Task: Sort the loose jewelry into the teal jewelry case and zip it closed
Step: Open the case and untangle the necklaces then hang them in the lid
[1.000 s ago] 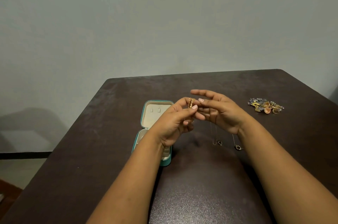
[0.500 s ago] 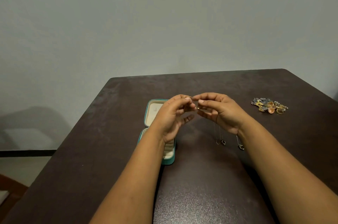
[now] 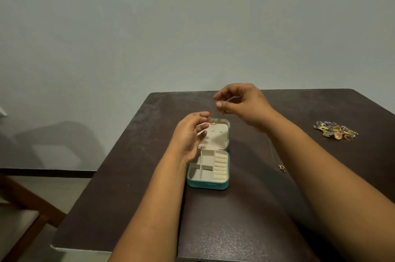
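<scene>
Here, a teal jewelry case point(image 3: 208, 167) lies open near the middle of a dark table point(image 3: 245, 229), its cream lid flat against the tabletop and its lower half divided into small compartments beside a row of ring rolls; every compartment in view looks bare. Above the lid, a person's two hands work a fine gold chain point(image 3: 213, 112). The right hand point(image 3: 241, 103), raised over the far edge of the case, pinches the chain between thumb and curled fingers. The left hand point(image 3: 190, 135), lower and just over the lid's left side, has its thumb and forefinger closed together at what seems the chain's other end, the remaining fingers loosely spread. The chain appears headed for the small hooks inside the lid, though it is too thin to tell whether it has caught. By that reading, sorting has barely started. A second thin necklace point(image 3: 281, 167) lies on the table to the right of the case, partly hidden by the right forearm. Farther right, well apart, sits a heap of mixed jewelry point(image 3: 335, 130), untouched. Zipping comes last. A wooden chair point(image 3: 25, 217) stands at the table's left.
</scene>
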